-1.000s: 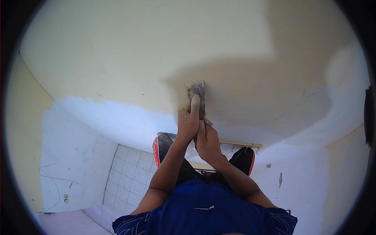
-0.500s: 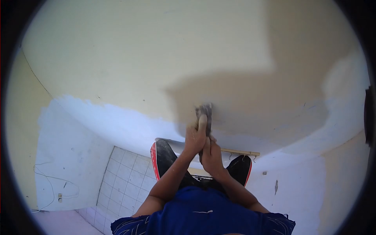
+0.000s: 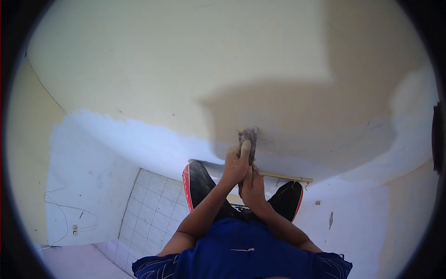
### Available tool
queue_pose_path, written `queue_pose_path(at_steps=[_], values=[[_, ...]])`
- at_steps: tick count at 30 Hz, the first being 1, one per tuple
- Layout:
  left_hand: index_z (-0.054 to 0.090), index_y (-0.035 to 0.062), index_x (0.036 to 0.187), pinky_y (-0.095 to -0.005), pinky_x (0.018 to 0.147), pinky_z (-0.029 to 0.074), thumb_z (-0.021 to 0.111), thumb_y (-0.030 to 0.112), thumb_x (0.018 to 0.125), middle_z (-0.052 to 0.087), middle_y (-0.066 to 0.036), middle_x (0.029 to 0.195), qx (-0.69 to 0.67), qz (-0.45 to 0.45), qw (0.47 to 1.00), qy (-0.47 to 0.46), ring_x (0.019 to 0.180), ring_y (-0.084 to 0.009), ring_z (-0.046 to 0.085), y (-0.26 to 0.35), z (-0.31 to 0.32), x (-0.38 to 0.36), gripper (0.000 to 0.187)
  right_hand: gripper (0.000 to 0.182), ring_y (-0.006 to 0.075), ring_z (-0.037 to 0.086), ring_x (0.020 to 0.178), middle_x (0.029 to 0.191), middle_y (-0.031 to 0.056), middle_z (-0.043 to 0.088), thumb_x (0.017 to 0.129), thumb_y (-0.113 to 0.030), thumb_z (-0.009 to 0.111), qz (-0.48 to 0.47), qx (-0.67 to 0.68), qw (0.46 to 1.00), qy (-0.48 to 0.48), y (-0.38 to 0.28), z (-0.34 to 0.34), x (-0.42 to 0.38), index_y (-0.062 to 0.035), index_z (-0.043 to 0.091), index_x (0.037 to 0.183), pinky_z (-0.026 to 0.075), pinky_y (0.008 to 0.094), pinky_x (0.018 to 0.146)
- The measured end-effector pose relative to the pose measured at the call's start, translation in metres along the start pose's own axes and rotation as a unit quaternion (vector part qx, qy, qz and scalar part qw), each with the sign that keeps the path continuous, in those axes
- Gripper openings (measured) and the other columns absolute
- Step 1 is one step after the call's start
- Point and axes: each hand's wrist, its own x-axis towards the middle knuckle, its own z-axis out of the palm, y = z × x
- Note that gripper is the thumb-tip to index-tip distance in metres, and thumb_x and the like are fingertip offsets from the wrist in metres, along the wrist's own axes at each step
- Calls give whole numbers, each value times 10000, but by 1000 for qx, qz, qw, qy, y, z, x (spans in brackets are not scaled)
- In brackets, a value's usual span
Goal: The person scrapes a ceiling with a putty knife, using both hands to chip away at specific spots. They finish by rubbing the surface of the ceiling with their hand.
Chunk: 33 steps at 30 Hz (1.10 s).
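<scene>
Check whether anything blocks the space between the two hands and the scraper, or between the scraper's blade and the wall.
Nothing visible stands in the way. The left hand and right hand grip the scraper, and its blade end appears to meet the wall with nothing seen between.

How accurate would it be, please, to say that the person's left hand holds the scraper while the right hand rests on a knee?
Only the right hand's place is wrong: the head view shows the right hand closed around the handle end of the scraper, just behind the left hand, which does hold it.
</scene>
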Motion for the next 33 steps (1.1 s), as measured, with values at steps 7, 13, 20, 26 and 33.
queue_pose_path(at_steps=[7,13,20,26,33], values=[[528,28,707,-291,444,473,484,367,1024,544,-50,584,-58,20,998,12,463,-175,602,62,-2,11,466,412,119,443,406,500,20,455,1068,-269,311,-119,8,993,-22,-25,5,20,-10,493,804,340,288,405],[547,6,747,-287,444,467,491,373,1021,536,-39,591,13,16,1000,2,502,-119,570,-2,-4,4,461,437,123,457,428,519,29,477,1067,-267,307,-101,13,994,43,5,9,1,4,505,787,358,301,420],[547,-5,749,-290,443,473,467,371,1030,547,-55,601,-75,-19,997,0,480,-140,581,-3,2,1,477,408,365,601,560,627,222,586,1043,-212,350,-80,-70,994,9,13,-2,3,79,556,845,427,443,517],[514,13,702,-301,439,490,432,373,1042,556,-88,557,-73,9,997,30,443,-190,587,46,-2,9,503,427,147,468,465,541,53,484,1067,-271,307,-122,-35,991,-43,-27,0,17,5,503,806,365,324,453],[547,11,708,-311,487,389,497,360,1020,531,-18,600,46,-11,999,18,570,-89,509,-35,-12,1,471,454,117,457,438,521,26,468,1074,-299,290,-140,-27,988,62,26,14,-2,-9,497,793,336,296,410]])
